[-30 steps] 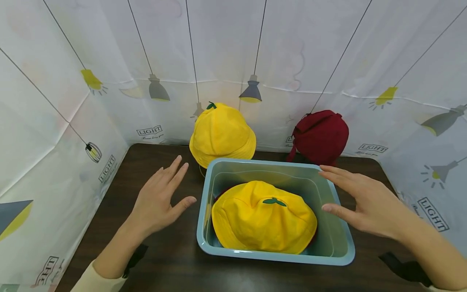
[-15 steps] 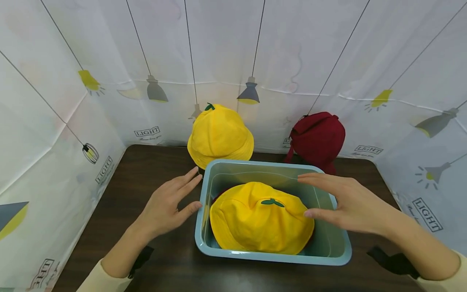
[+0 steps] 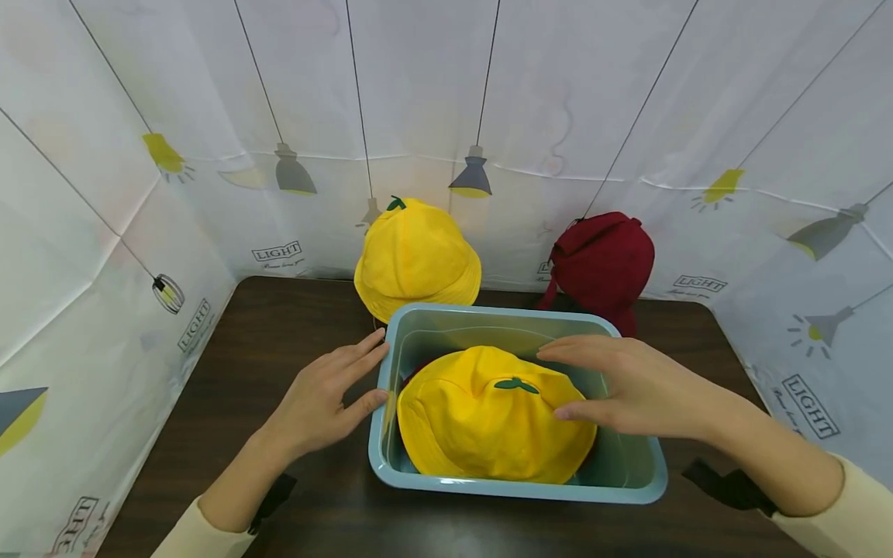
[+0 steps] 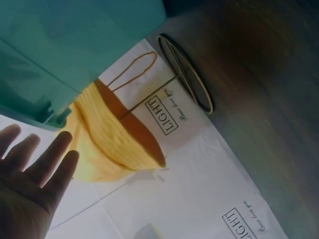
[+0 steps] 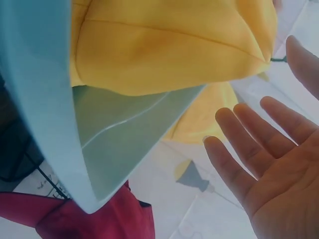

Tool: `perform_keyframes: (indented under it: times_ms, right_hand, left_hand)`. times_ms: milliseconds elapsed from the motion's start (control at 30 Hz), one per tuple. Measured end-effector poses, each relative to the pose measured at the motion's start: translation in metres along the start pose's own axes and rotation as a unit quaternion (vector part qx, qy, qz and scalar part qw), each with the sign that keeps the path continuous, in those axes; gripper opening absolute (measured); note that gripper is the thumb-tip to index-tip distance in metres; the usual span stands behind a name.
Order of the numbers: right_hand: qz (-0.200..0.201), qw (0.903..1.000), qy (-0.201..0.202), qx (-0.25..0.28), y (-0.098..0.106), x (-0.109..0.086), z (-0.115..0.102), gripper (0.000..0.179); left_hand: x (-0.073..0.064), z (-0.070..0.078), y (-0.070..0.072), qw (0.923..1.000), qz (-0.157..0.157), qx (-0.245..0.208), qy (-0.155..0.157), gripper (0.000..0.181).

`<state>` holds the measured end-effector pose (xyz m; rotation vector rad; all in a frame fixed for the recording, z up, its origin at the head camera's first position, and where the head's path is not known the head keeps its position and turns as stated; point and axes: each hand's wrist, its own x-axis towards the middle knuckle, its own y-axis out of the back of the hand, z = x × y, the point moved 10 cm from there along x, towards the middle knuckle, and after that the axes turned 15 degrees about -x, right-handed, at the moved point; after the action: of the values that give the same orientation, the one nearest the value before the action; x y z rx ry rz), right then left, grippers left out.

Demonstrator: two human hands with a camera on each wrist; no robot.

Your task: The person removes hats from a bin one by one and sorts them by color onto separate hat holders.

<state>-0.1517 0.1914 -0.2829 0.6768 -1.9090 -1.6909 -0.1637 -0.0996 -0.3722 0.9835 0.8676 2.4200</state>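
A yellow bucket hat (image 3: 481, 418) with a green leaf lies in a blue plastic bin (image 3: 516, 491); a sliver of dark red shows at its left edge. My left hand (image 3: 317, 403) is beside the bin's left wall, fingers extended near the rim; whether they touch it I cannot tell. Over the right part of the bin hovers my right hand (image 3: 621, 385), fingers straight and thumb apart, close to the hat. In the right wrist view this hand (image 5: 269, 164) holds nothing, its palm facing the hat (image 5: 164, 45).
Behind the bin a second yellow hat (image 3: 418, 256) hangs on a wire stand (image 4: 187, 74). To its right is a dark red cap (image 3: 603, 263). The dark wooden table (image 3: 279, 325) meets a printed white curtain (image 3: 391, 93) at the back.
My right hand has moved left, from beyond the bin's right rim to over the hat. My left hand has come rightward and down to the left rim. The view has shifted slightly.
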Motion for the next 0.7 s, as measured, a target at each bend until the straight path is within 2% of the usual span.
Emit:
perform_keyframes:
  times_ms: [367,533,700]
  right_hand:
    - [-0.035,0.9988,0.01,0.032,-0.012,0.013,-0.008,0.052]
    - [-0.045,0.9985,0.013,0.028,-0.014,0.02,-0.01,0.051]
    - [-0.031,0.9983,0.04,0.028,-0.014,0.028,-0.014,0.044]
  left_hand:
    - [-0.003,-0.005,-0.004,0.9994,-0.009,-0.012,0.03,0.057]
    - [-0.004,-0.005,-0.004,0.9996,-0.001,-0.015,0.026,0.056]
    - [-0.004,-0.004,-0.004,0.9997,0.008,-0.019,0.013,0.055]
